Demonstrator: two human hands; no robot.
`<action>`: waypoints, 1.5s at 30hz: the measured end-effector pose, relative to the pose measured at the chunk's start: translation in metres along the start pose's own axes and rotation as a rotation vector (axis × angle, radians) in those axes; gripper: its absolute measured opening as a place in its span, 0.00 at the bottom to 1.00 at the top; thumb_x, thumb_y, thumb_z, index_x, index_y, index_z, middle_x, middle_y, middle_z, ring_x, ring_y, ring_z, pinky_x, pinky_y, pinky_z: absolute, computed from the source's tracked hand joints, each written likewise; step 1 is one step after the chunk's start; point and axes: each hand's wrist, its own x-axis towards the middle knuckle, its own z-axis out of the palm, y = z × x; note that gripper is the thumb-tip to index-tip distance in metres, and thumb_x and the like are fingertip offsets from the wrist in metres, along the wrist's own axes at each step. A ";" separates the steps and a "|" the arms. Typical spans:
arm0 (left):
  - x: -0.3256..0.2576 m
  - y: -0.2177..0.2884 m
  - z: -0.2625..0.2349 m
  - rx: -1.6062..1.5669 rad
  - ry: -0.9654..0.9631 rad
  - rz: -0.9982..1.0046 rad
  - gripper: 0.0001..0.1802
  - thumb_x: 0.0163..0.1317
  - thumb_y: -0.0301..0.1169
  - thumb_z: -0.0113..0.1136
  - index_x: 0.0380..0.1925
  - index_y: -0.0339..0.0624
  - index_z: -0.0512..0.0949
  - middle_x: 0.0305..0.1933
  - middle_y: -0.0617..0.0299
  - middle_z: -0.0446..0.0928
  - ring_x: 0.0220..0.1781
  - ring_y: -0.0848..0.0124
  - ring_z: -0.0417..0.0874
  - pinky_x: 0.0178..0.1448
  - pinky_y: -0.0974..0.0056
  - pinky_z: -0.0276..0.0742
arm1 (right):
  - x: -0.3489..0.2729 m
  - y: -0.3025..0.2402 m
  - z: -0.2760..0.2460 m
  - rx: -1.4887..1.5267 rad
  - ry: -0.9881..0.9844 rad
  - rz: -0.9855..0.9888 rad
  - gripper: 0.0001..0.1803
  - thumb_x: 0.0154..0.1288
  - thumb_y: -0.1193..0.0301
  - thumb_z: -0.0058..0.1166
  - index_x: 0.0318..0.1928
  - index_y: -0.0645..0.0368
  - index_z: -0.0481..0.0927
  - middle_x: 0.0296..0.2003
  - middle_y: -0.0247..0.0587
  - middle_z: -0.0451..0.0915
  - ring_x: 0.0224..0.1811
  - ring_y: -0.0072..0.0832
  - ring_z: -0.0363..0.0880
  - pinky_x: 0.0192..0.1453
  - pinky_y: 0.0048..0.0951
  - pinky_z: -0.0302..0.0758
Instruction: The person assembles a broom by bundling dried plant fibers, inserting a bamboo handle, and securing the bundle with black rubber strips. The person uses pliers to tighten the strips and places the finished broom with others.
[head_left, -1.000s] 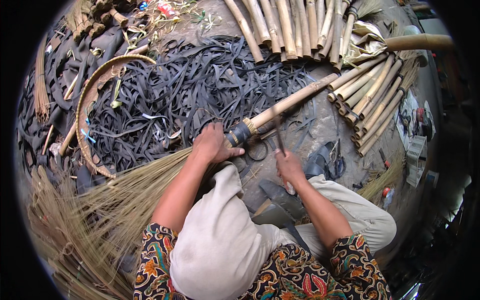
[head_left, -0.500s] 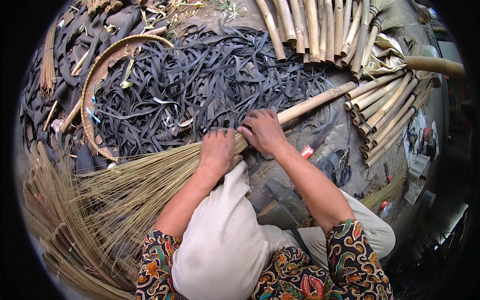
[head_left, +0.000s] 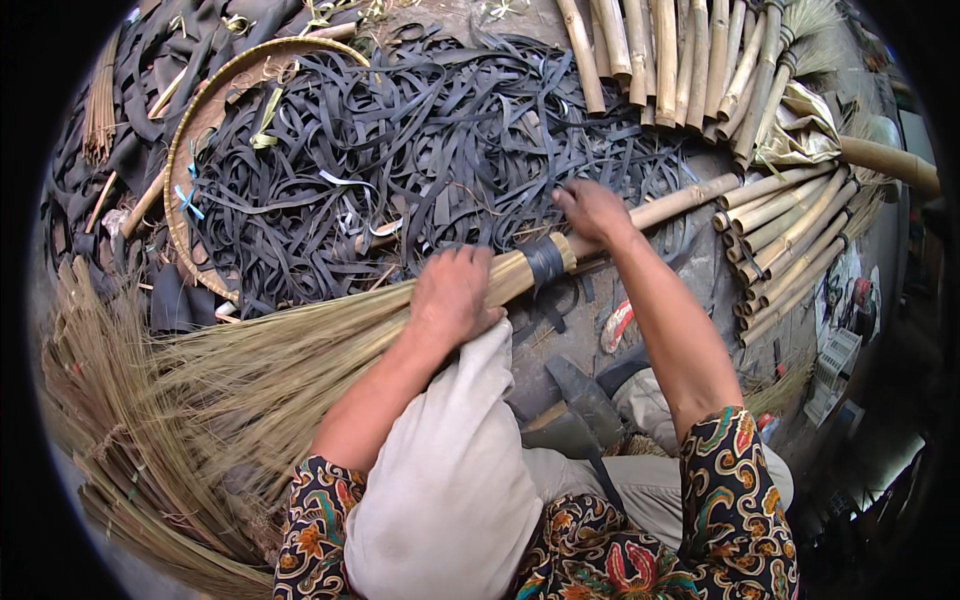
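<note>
A broom lies slanting across my lap: pale, stiff bristles [head_left: 300, 325] fan out to the left, and a bamboo handle [head_left: 690, 202] runs up to the right. Dark rubber strip [head_left: 545, 261] wraps its neck, beside a light tan collar [head_left: 564, 252]. My left hand [head_left: 455, 292] is closed over the gathered bristles just left of the wrap. Over the handle, right of the collar, is my right hand [head_left: 597, 212]. Its fingers curl at the edge of the black strip pile [head_left: 440, 150]; whatever they hold is hidden.
A round woven tray's rim [head_left: 172, 165] curves around the strips' left side. Bamboo-handled brooms [head_left: 690, 60] lie at the far right, with another stack [head_left: 790, 250] below. Loose bristle bundles [head_left: 120, 420] lie left. A red-and-white object [head_left: 617, 325] lies right of my knee.
My right hand has moved right from beside my left hand to beyond the collar, exposing the dark wrap. The broom and left hand have shifted slightly right in view.
</note>
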 end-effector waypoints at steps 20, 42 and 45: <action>0.028 -0.009 -0.015 -0.085 -0.261 -0.072 0.50 0.47 0.52 0.84 0.65 0.37 0.72 0.59 0.42 0.80 0.61 0.43 0.85 0.66 0.46 0.81 | -0.157 0.002 0.085 0.896 -0.068 -0.026 0.19 0.81 0.56 0.53 0.45 0.62 0.82 0.31 0.50 0.83 0.38 0.47 0.84 0.48 0.44 0.78; 0.032 0.006 -0.013 0.004 -0.275 -0.143 0.50 0.48 0.53 0.84 0.65 0.39 0.72 0.57 0.43 0.84 0.59 0.43 0.86 0.65 0.47 0.81 | -0.156 0.064 0.100 0.194 0.236 0.117 0.14 0.73 0.61 0.62 0.51 0.57 0.85 0.49 0.54 0.85 0.52 0.54 0.85 0.57 0.52 0.80; 0.031 0.004 -0.010 0.012 -0.229 -0.110 0.46 0.48 0.50 0.85 0.60 0.37 0.72 0.57 0.45 0.82 0.63 0.44 0.84 0.66 0.47 0.81 | -0.131 0.033 0.132 0.164 0.404 0.195 0.13 0.72 0.63 0.63 0.48 0.60 0.84 0.47 0.56 0.85 0.51 0.54 0.85 0.57 0.53 0.80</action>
